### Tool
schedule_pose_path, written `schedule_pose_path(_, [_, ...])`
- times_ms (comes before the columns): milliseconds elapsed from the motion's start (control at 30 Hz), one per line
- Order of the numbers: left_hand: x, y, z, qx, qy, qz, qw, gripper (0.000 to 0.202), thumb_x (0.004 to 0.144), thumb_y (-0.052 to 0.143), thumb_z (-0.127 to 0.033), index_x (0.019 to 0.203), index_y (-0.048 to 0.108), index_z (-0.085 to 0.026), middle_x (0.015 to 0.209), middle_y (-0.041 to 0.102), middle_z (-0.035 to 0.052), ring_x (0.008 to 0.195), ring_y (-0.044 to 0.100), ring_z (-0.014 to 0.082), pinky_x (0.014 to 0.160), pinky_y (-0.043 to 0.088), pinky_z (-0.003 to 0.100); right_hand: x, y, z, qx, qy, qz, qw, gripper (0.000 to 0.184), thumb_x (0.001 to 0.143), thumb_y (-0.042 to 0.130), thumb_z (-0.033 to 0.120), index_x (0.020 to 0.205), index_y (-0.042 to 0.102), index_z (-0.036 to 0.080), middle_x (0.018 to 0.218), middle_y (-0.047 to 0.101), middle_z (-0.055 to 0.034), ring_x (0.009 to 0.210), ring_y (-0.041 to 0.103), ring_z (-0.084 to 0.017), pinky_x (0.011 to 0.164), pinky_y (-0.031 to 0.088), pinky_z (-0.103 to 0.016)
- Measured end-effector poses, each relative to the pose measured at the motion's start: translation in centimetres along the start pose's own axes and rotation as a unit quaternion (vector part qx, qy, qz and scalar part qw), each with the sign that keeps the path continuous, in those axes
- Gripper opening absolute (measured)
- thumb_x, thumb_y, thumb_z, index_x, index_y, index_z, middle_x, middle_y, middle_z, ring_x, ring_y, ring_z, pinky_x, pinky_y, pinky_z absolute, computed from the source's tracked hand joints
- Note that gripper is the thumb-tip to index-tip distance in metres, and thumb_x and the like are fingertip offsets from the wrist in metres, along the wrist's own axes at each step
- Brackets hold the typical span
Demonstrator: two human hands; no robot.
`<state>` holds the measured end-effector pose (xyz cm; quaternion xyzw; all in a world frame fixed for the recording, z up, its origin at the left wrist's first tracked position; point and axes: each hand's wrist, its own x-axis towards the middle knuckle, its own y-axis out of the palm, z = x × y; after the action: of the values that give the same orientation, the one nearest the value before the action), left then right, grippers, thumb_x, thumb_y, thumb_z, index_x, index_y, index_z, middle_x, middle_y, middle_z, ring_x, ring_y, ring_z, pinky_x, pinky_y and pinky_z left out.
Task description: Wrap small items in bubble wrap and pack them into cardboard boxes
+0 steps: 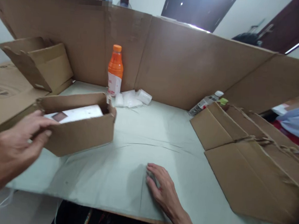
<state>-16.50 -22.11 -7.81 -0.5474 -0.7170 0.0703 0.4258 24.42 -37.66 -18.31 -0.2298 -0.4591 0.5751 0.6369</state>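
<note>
Left hand [19,138] pinches the edge of a cardboard box [86,134] stretching lengthwise toward three o'clock, the farther right hand [164,188] empty, fingers loosely curled.

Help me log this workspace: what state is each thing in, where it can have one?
Near-left cardboard box: open-topped
White box: lying inside it, partly hidden
Left hand: closed on the near-left cardboard box's edge
Right hand: fingers loosely curled, holding nothing
Orange bottle: upright, capped
Clear bottle: capped, partly hidden
White packets: lying beside the orange bottle
Right-side cardboard boxes: open-topped
Back-left cardboard box: appears open
</note>
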Motion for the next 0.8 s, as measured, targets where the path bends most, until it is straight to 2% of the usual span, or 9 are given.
schedule_pose_path(67, [-1.6, 2.2, -2.7, -0.008, 0.129, 0.028, 0.991, 0.019, 0.083, 0.062, -0.035, 0.098, 0.072, -0.03, 0.108, 0.072, -0.0032, 0.121, 0.064, 0.0254, 0.121, 0.037, 0.051, 1.2, 0.3, 0.7, 0.05, 0.016, 0.015, 0.999, 0.038, 0.096, 0.057, 0.025, 0.134, 0.061, 0.025, 0.132, 0.07, -0.0108, 0.122, 0.066, -0.027, 0.101, 0.056, -0.048])
schedule_pose_path(133, [-3.1, 4.5, -4.3, 0.012, 0.181, -0.023, 0.983, 0.033, 0.082, 0.065, -0.03, 0.116, 0.069, -0.03, 0.133, 0.063, 0.001, 0.137, 0.052, 0.0288, 0.126, 0.029, 0.052, 2.4, 0.7, 1.3, 0.094, 0.036, 0.03, 0.994, 0.05, 0.095, 0.059, 0.025, 0.145, 0.053, 0.026, 0.139, 0.064, -0.0118, 0.128, 0.062, -0.028, 0.105, 0.055, -0.049])
schedule_pose_path(200, [-4.7, 6.9, -5.1, 0.006, 0.14, -0.092, 0.986, 0.067, 0.078, 0.072, -0.029, 0.143, 0.053, -0.031, 0.159, 0.041, 0.0038, 0.152, 0.032, 0.032, 0.129, 0.021, 0.052, 3.4, 1.1, 1.5, 0.126, 0.048, 0.044, 0.99, 0.058, 0.093, 0.061, 0.024, 0.15, 0.047, 0.026, 0.143, 0.062, -0.0127, 0.129, 0.061, -0.029, 0.105, 0.054, -0.049])
schedule_pose_path(267, [-6.1, 9.1, -5.4, -0.074, 0.065, -0.125, 0.987, 0.093, 0.076, 0.074, -0.027, 0.158, 0.031, -0.033, 0.168, 0.026, 0.005, 0.156, 0.024, 0.0319, 0.129, 0.021, 0.053, 4.2, 1.5, 1.3, 0.145, 0.052, 0.061, 0.986, 0.063, 0.091, 0.062, 0.024, 0.152, 0.044, 0.025, 0.143, 0.061, -0.0142, 0.127, 0.061, -0.029, 0.104, 0.054, -0.049])
schedule_pose_path(333, [-7.2, 10.6, -5.6, -0.167, -0.005, -0.13, 0.977, 0.101, 0.074, 0.075, -0.022, 0.159, 0.023, -0.037, 0.168, 0.028, 0.0043, 0.154, 0.029, 0.0308, 0.127, 0.028, 0.052, 5.1, 1.9, 0.8, 0.16, 0.057, 0.078, 0.982, 0.067, 0.09, 0.063, 0.023, 0.154, 0.04, 0.023, 0.143, 0.06, -0.0155, 0.123, 0.062, -0.028, 0.102, 0.054, -0.048])
schedule_pose_path(400, [-7.8, 11.3, -5.9, -0.209, -0.046, -0.145, 0.966, 0.104, 0.069, 0.078, -0.02, 0.157, 0.026, -0.039, 0.167, 0.031, 0.0029, 0.152, 0.035, 0.0311, 0.123, 0.035, 0.052, 6.4, 2.4, 0.1, 0.174, 0.066, 0.097, 0.978, 0.072, 0.088, 0.063, 0.022, 0.155, 0.037, 0.022, 0.144, 0.059, -0.0161, 0.119, 0.063, -0.027, 0.1, 0.054, -0.046])
schedule_pose_path(500, [-7.6, 11.9, -5.7, -0.225, -0.097, -0.157, 0.957, 0.098, 0.066, 0.081, -0.023, 0.151, 0.035, -0.038, 0.159, 0.043, 0.0027, 0.147, 0.043, 0.031, 0.122, 0.037, 0.052, 9.0, 3.4, -0.5, 0.19, 0.078, 0.113, 0.972, 0.077, 0.085, 0.066, 0.018, 0.156, 0.036, 0.023, 0.145, 0.057, -0.0157, 0.117, 0.064, -0.027, 0.099, 0.053, -0.044])
schedule_pose_path(633, [-6.7, 13.4, -4.3, -0.26, -0.211, -0.156, 0.929, 0.065, 0.067, 0.082, -0.035, 0.125, 0.053, -0.027, 0.127, 0.064, 0.0069, 0.129, 0.058, 0.0316, 0.12, 0.036, 0.056, 12.1, 4.5, -0.5, 0.234, 0.064, 0.111, 0.964, 0.08, 0.079, 0.069, 0.016, 0.153, 0.039, 0.022, 0.134, 0.064, -0.0125, 0.115, 0.063, -0.028, 0.097, 0.053, -0.043])
schedule_pose_path(800, [-5.1, 16.9, -3.4, -0.268, -0.218, -0.081, 0.935, 0.049, 0.076, 0.077, -0.041, 0.112, 0.05, -0.023, 0.102, 0.06, 0.0032, 0.105, 0.062, 0.0239, 0.111, 0.045, 0.05, 12.4, 3.9, -2.4, 0.28, 0.083, 0.055, 0.955, 0.069, 0.078, 0.063, 0.018, 0.146, 0.047, 0.02, 0.121, 0.069, -0.0102, 0.101, 0.066, -0.026, 0.087, 0.056, -0.039])
